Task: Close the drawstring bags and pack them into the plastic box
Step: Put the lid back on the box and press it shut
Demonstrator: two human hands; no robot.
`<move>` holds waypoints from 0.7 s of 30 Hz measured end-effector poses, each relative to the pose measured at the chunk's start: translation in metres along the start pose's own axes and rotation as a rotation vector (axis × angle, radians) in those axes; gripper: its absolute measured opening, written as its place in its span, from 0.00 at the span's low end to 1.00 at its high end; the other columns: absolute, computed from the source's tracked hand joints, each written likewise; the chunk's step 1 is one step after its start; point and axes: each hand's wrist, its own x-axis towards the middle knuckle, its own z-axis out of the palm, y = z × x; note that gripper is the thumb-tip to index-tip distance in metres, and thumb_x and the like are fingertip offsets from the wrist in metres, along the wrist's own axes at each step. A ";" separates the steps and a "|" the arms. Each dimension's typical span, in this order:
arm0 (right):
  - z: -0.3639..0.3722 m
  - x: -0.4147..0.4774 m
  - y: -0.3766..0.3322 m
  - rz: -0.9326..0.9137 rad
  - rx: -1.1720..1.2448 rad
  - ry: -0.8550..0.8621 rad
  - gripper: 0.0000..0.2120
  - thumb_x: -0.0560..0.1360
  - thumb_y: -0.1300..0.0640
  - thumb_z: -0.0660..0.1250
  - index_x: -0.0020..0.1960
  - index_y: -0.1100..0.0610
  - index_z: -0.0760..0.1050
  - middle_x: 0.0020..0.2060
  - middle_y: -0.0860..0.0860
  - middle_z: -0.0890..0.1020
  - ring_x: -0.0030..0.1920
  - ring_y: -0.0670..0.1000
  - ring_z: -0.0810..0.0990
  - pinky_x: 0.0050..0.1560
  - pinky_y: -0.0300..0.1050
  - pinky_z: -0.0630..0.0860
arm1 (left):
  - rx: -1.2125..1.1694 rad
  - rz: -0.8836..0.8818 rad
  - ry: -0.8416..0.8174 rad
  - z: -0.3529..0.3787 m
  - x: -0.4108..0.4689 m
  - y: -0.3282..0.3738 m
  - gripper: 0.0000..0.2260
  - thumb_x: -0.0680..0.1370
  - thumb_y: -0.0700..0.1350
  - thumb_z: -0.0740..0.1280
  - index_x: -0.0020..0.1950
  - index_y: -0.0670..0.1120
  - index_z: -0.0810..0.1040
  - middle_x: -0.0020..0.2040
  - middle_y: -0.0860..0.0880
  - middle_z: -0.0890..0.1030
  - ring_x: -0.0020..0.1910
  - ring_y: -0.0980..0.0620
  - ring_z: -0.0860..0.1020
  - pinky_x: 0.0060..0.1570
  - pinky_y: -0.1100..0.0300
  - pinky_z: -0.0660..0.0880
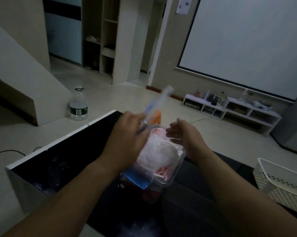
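Left fingers [141,132] gripped clear-blue lid [159,100], I'd guess to cap clear plastic box [179,162] of white-pink drawstring bags [157,151]; right fingers [172,129] spread.

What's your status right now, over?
Left hand grips blurred lid, tilted over plastic box. Right hand open beside it. Drawstring bags heaped inside; lid not yet on.

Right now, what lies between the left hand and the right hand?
In the head view, the plastic box, holding white and pink bags, lies between the left hand and the right hand.
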 end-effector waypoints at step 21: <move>-0.029 0.072 0.047 0.109 -0.813 -0.002 0.23 0.85 0.47 0.60 0.79 0.49 0.68 0.76 0.54 0.72 0.72 0.58 0.73 0.72 0.55 0.71 | 0.252 0.341 -0.429 0.064 -0.061 0.016 0.24 0.79 0.65 0.63 0.72 0.57 0.70 0.60 0.57 0.71 0.60 0.56 0.68 0.61 0.59 0.68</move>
